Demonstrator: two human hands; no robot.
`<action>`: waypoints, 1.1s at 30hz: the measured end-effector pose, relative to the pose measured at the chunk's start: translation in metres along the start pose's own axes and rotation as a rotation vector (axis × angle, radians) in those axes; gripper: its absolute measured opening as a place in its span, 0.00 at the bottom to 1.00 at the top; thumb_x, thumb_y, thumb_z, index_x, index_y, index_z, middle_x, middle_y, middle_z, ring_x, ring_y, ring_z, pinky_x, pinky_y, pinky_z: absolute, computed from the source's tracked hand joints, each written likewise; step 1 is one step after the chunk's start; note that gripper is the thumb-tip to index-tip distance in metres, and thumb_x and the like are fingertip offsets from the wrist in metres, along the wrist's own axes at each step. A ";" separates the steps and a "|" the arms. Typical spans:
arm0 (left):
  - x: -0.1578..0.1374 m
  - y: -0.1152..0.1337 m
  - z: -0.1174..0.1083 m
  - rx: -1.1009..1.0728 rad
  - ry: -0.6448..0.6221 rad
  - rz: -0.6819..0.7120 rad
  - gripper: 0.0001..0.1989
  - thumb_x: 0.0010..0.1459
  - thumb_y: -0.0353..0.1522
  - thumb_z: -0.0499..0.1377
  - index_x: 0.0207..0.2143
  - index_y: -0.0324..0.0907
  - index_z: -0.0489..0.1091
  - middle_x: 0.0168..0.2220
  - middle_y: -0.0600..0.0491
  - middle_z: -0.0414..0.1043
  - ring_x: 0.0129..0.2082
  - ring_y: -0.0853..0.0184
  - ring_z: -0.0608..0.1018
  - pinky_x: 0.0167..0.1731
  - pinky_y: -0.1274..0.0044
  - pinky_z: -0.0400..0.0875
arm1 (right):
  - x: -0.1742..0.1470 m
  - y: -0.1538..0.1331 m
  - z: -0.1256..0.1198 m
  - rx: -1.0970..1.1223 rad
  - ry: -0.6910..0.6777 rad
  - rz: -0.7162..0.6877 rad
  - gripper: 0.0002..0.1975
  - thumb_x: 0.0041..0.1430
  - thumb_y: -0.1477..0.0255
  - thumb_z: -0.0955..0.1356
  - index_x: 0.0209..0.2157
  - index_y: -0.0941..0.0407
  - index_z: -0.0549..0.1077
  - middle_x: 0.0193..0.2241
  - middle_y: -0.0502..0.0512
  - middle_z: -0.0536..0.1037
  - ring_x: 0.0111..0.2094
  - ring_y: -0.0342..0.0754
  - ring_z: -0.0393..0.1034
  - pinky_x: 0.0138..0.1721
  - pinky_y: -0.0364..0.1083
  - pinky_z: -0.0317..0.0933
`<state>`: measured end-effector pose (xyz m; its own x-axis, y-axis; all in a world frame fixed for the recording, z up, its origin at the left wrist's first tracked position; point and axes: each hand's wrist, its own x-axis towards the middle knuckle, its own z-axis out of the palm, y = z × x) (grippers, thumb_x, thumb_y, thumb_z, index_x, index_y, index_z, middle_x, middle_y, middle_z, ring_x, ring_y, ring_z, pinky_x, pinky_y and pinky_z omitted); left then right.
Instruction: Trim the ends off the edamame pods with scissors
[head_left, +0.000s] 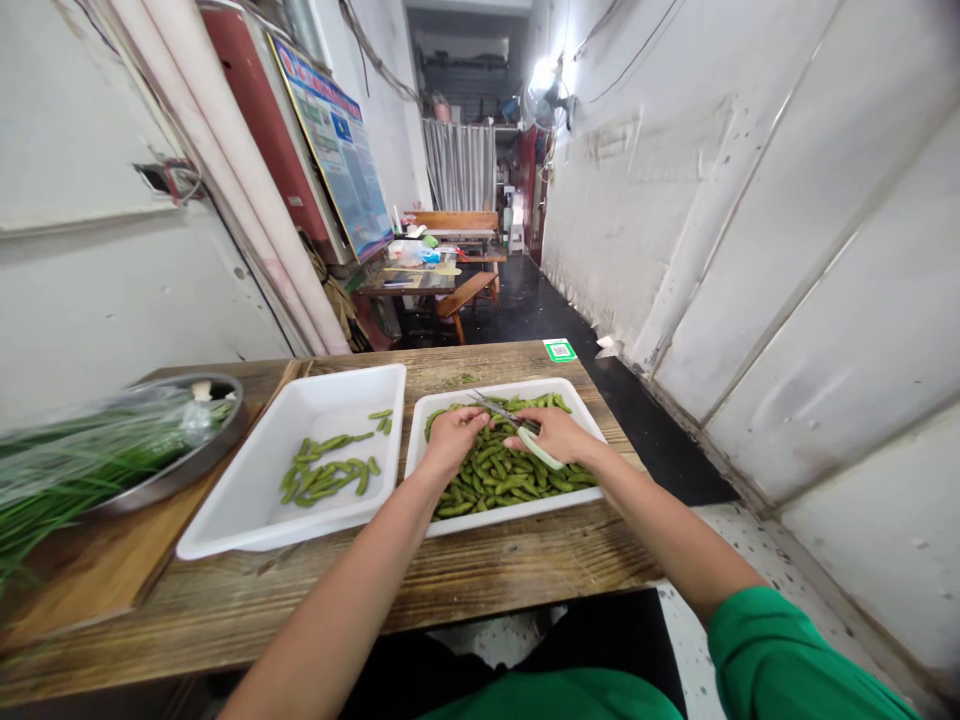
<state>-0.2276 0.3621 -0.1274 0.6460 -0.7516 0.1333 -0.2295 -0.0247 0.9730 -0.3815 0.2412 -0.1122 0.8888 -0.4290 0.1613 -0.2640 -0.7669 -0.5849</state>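
Note:
My right hand [551, 432] grips a pair of scissors [529, 442] with pale green handles, the metal blades pointing up and left. Close to the blade tips, my left hand [456, 436] has its fingertips pinched together; whatever is between them is too small to make out. Both hands are above a white tray [480, 522] heaped with green edamame pods [499, 478]. Left of it stands a second white tray [259, 515], where a small scatter of edamame pods [330, 478] lies on the bottom.
At the far left, a metal bowl [161, 480] and a wooden board [124, 570] bear long green stalks [67, 500] partly under clear plastic. A green QR card [559, 350] lies at the wooden table's [517, 575] far right corner. Beyond are another table [409, 280] and a wooden bench [469, 292].

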 end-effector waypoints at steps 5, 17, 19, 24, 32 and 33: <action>0.000 -0.001 -0.004 -0.010 -0.048 -0.086 0.12 0.43 0.38 0.62 0.26 0.37 0.74 0.24 0.52 0.75 0.13 0.77 0.59 0.15 0.80 0.49 | -0.002 -0.005 -0.002 -0.066 -0.042 0.033 0.24 0.47 0.51 0.67 0.36 0.55 0.77 0.21 0.50 0.71 0.23 0.43 0.60 0.26 0.41 0.50; -0.002 0.007 -0.013 -0.219 -0.136 -0.258 0.10 0.42 0.32 0.65 0.25 0.35 0.70 0.19 0.55 0.69 0.11 0.80 0.58 0.12 0.84 0.45 | 0.000 -0.001 0.002 -0.086 -0.031 0.036 0.23 0.49 0.50 0.66 0.31 0.57 0.77 0.20 0.51 0.70 0.22 0.43 0.60 0.25 0.41 0.49; 0.001 0.008 -0.017 -0.428 -0.064 -0.297 0.09 0.42 0.31 0.66 0.25 0.35 0.69 0.16 0.60 0.63 0.12 0.81 0.57 0.12 0.86 0.44 | 0.000 -0.001 0.001 -0.038 -0.001 0.038 0.24 0.50 0.51 0.65 0.36 0.57 0.75 0.23 0.52 0.72 0.25 0.44 0.63 0.27 0.41 0.52; 0.006 0.014 -0.024 -0.742 -0.054 -0.381 0.07 0.49 0.24 0.62 0.23 0.35 0.65 0.18 0.58 0.61 0.15 0.81 0.60 0.13 0.88 0.51 | -0.003 -0.006 0.001 0.020 0.013 -0.010 0.25 0.52 0.52 0.65 0.44 0.56 0.70 0.32 0.54 0.74 0.30 0.47 0.66 0.31 0.43 0.56; 0.005 0.019 -0.020 -0.744 -0.055 -0.406 0.07 0.53 0.19 0.55 0.23 0.32 0.67 0.25 0.49 0.68 0.18 0.81 0.64 0.12 0.90 0.51 | -0.003 -0.008 0.004 -0.026 -0.005 -0.010 0.25 0.50 0.51 0.66 0.42 0.56 0.72 0.26 0.52 0.73 0.26 0.45 0.64 0.29 0.42 0.55; 0.004 0.019 -0.019 -0.741 -0.062 -0.406 0.07 0.53 0.19 0.55 0.23 0.31 0.67 0.25 0.48 0.69 0.18 0.81 0.64 0.12 0.90 0.52 | -0.002 -0.008 0.004 -0.025 -0.005 -0.012 0.25 0.50 0.51 0.66 0.41 0.56 0.72 0.25 0.52 0.73 0.26 0.45 0.64 0.29 0.42 0.55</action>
<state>-0.2153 0.3710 -0.1044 0.5288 -0.8132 -0.2431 0.5623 0.1211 0.8180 -0.3801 0.2501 -0.1112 0.8937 -0.4176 0.1640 -0.2629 -0.7836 -0.5630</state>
